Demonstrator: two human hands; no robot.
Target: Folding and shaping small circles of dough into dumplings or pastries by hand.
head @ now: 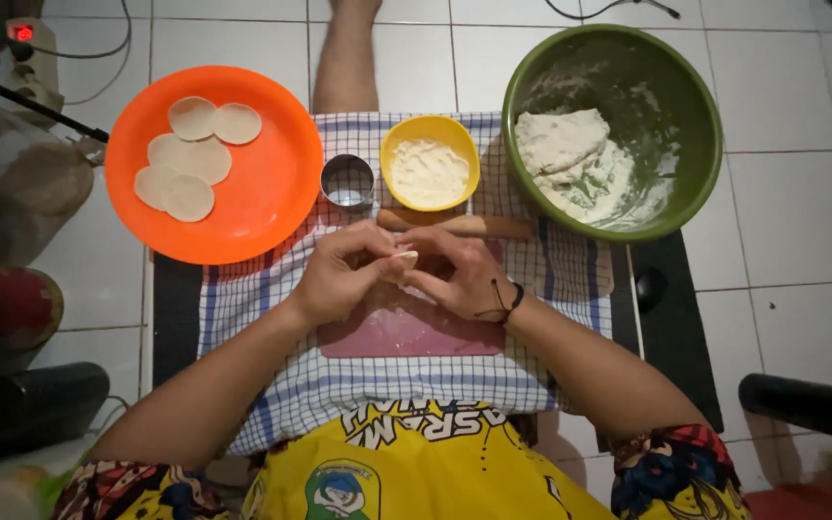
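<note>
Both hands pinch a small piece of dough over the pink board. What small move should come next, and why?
Probably keep pinching along the open edge: the left hand and right hand hold the dough piece between the fingertips, and only a small part shows.

Cutting board (406,332) sits centre on cloth (272,289), w/ both hands (339,274) (464,279) over it, pinching a small dough piece (405,257) between them. Rolling pin (464,225) lies crosswise just behind hands. Behind pin: small bowl (429,162) w/ flour in it; metal cutter ring (347,180) just left of bowl. Far left: plate (272,173), partly on cloth, w/ dough rounds (190,159) on it. Far right: big bowl (686,125) w/ dough lump (559,140) inside
</note>
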